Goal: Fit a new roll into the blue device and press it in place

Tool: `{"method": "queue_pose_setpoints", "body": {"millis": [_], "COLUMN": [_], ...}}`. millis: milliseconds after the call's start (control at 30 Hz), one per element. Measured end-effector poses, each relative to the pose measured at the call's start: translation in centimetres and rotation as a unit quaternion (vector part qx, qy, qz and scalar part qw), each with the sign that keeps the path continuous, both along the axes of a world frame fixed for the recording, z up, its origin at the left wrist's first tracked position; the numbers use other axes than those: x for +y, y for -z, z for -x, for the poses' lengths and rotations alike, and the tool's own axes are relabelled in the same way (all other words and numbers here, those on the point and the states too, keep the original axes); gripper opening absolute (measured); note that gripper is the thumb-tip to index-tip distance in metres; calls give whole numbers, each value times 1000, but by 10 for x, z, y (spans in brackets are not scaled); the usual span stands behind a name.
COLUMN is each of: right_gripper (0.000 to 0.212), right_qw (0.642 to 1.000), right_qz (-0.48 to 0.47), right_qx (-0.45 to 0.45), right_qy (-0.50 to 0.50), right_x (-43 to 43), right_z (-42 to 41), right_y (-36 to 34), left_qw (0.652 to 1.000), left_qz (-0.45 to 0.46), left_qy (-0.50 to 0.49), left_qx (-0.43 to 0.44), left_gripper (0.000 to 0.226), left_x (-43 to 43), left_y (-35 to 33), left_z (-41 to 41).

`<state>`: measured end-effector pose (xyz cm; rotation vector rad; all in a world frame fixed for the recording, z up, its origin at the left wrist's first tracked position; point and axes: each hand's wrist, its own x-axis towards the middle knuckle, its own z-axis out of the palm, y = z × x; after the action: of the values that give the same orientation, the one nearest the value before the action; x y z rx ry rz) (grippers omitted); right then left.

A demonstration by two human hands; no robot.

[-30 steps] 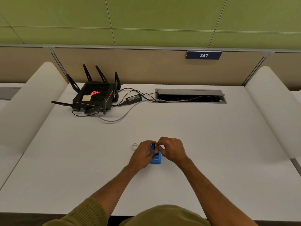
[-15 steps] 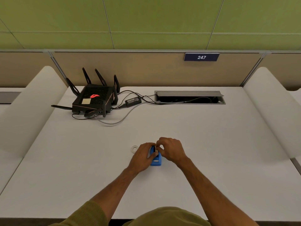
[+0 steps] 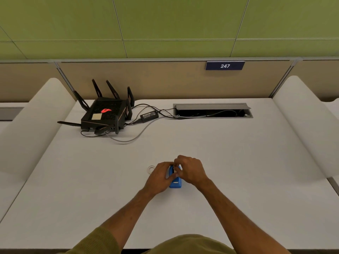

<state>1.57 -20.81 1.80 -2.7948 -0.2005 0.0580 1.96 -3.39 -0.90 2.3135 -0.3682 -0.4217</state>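
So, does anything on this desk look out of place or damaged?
Nothing looks damaged or spilled. Both hands, left hand and right hand, hold a small blue device on the desk. A white ring lies loose just beside the left hand.

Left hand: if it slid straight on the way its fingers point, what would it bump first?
Probably the right hand, just across the blue device that the left hand grips; depth is unclear.

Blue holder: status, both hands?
Left hand grips blue holder on desk. Right hand pinches at its top. White ring beside, apart.
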Motion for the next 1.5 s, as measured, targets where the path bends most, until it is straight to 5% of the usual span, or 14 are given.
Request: {"method": "queue_pose_setpoints", "body": {"millis": [1500], "right_gripper": [21], "right_qw": [999], "right_qz": [23], "right_qx": [28], "right_qy": [-13], "right_x": [0], "right_z": [-15], "right_y": [-7], "left_qw": [1000], "left_qz": [-6], "left_qy": [7], "left_qx": [-3], "left_gripper": [47], "left_x": [1], "left_y": [4], "left_z": [-2]}}
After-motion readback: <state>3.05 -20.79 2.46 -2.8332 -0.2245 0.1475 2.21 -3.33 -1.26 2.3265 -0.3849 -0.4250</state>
